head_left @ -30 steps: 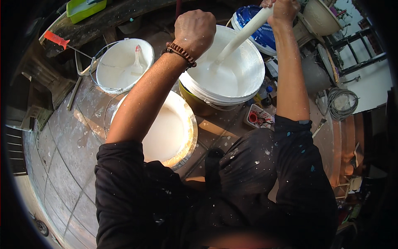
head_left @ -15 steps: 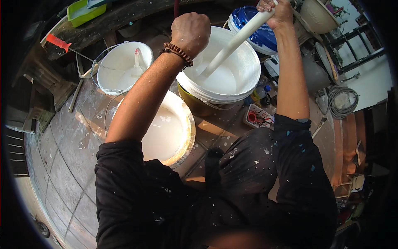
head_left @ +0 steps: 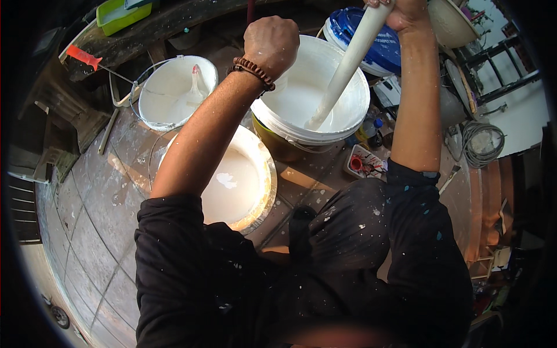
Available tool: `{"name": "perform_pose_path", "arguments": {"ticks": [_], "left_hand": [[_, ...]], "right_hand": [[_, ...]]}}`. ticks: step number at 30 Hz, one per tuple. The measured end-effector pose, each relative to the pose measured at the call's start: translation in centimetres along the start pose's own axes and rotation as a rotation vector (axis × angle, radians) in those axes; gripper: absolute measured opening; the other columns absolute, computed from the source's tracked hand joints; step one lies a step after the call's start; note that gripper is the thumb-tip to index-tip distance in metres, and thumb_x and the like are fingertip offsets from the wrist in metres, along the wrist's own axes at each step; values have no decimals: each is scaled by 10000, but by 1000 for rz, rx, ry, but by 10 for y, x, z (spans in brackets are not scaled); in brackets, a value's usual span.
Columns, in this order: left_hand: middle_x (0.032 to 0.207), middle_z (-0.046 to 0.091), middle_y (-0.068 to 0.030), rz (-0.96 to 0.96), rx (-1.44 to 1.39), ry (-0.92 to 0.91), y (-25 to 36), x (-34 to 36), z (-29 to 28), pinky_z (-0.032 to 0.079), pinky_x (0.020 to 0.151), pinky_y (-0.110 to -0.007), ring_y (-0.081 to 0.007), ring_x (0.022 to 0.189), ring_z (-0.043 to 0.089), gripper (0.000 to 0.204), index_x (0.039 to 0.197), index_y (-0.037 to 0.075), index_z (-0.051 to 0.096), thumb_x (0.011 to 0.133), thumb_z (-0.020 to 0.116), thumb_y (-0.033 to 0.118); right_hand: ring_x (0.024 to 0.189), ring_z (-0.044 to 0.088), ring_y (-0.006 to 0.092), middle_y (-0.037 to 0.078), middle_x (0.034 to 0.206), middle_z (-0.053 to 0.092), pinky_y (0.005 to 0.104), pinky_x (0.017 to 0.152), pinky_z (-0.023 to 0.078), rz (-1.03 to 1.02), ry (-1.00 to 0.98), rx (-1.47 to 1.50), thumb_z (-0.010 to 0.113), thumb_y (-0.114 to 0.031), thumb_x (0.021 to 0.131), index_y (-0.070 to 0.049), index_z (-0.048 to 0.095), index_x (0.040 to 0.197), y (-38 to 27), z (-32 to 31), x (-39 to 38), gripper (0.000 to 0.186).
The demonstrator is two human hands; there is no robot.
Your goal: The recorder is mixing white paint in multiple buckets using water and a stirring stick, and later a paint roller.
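Note:
My left hand, with wooden beads at the wrist, is closed at the left rim of a white bucket; what its fingers hold is hidden. My right hand grips the upper part of a long white pipe, which slants down into the pale liquid in that bucket. Below my left forearm stands a round container of pale liquid with a stained rim. To the left is a smaller white bucket with a pale brush inside.
A blue-lidded bucket stands behind. A small tub with red items, bottles and coiled cable are at right. A green tray and red-handled tool are at upper left. The tiled floor is paint-spattered.
My right hand has moved slightly right, and the pipe's lower end has swung down-left, then toward the near right inside the bucket. My left hand stays near the same rim.

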State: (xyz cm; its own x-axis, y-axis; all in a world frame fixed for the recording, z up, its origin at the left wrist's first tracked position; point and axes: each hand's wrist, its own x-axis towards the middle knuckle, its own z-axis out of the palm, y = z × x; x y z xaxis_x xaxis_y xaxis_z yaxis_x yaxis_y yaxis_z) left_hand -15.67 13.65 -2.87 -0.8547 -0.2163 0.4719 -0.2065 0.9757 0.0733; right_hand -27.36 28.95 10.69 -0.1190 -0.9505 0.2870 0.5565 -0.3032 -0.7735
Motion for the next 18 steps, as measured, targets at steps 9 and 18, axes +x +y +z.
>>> {"name": "perform_pose_path", "arguments": {"ticks": [9, 18], "left_hand": [[778, 720, -175, 16, -50, 9, -8, -2, 5, 589, 651, -396, -302, 734, 730, 113, 839, 37, 763, 830, 664, 90], [770, 731, -113, 2, 31, -42, -9, -2, -1, 595, 630, -333, -226, 705, 732, 161, 908, 76, 790, 916, 638, 131]], "right_hand": [[394, 375, 96, -50, 516, 361, 292, 417, 361, -335, 842, -564, 728, -172, 842, -169, 423, 695, 43, -10, 16, 339], [373, 421, 111, -20, 520, 432, 285, 366, 373, -634, 950, -752, 707, -146, 837, -119, 483, 718, 49, -17, 15, 256]]}}
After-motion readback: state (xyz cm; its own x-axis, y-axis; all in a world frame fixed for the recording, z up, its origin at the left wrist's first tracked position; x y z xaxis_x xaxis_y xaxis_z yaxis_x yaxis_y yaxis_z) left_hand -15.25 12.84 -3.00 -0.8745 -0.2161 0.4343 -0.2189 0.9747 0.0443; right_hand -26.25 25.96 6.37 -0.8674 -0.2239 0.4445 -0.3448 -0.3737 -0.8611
